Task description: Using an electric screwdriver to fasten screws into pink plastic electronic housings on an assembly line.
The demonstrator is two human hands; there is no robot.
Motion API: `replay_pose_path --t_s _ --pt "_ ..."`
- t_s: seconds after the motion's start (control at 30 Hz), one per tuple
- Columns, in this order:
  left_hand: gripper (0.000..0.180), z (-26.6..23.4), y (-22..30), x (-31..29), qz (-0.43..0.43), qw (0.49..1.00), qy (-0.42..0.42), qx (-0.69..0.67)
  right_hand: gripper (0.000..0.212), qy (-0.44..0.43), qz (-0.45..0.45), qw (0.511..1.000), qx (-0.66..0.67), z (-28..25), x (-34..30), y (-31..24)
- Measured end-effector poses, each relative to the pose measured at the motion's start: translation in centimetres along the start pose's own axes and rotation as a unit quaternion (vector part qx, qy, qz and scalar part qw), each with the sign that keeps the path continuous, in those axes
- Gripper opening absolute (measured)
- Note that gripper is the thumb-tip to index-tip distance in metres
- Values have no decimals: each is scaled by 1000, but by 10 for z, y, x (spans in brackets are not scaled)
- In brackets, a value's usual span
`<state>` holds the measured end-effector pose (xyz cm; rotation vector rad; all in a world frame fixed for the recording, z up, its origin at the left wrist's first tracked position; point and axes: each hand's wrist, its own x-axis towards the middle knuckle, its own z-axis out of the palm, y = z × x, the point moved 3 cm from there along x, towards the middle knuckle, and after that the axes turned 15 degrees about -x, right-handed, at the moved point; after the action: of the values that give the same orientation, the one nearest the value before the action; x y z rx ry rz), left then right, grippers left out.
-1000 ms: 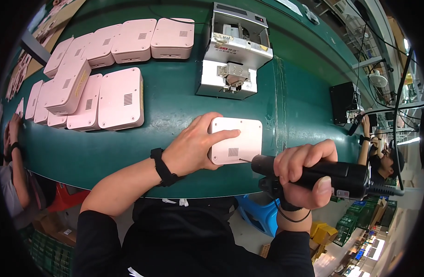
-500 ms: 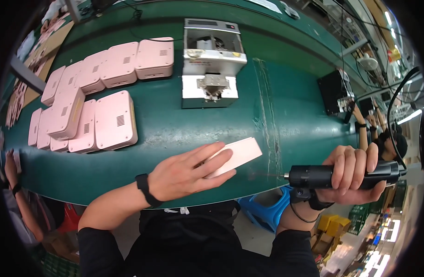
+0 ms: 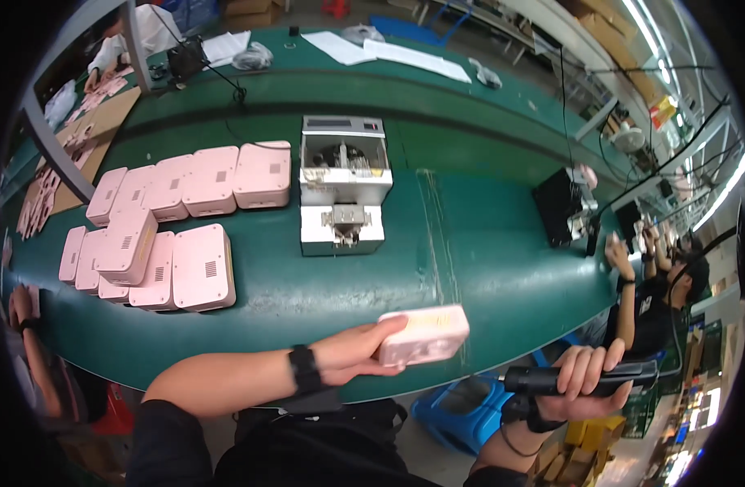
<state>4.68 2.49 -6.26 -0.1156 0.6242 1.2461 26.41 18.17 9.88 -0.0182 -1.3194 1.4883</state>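
Observation:
My left hand (image 3: 354, 351) grips a pale pink plastic box (image 3: 425, 334) by its left end, fingers and thumb on opposite faces. The box is tilted on its side near the table's front edge. In my right hand (image 3: 585, 378) is a black electric screwdriver (image 3: 543, 380), held crosswise with fingers wrapped over its body. Its tip points left, toward the box but apart from it. A silver screw feeder machine (image 3: 344, 183) stands on the table ahead of my left hand.
Several similar pink boxes (image 3: 203, 266) lie in two rows at the left, one stacked on others. On the right stands a black machine (image 3: 561, 207) by a co-worker's arm (image 3: 624, 280). A blue stool (image 3: 462, 410) is below the green table (image 3: 323, 296).
The box has turned in my left hand, showing a different side, and moved slightly right. My right hand with the screwdriver has shifted lower and a little left. The view has tilted up.

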Motion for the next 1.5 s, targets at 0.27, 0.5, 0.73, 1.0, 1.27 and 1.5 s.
replay_pose_path --t_s 0.27,0.5,0.73,1.0,1.27,1.5 --pt "61 34 63 55 354 934 -12 38 39 -3 45 999 19 18 -2 30" --pt "73 -7 77 -128 495 378 311 718 40 19 94 994 -61 3 -16 59" --pt "79 -71 73 -175 355 304 409 784 36 0 96 986 -135 45 1 108" --pt "79 -32 54 -132 348 373 25 860 34 -74 91 990 -76 130 59 131" --pt "78 -52 69 -111 377 629 118 669 26 -107 71 981 -143 192 91 177" --pt "76 -60 73 -119 448 592 189 643 25 -137 133 968 -164 190 85 184"
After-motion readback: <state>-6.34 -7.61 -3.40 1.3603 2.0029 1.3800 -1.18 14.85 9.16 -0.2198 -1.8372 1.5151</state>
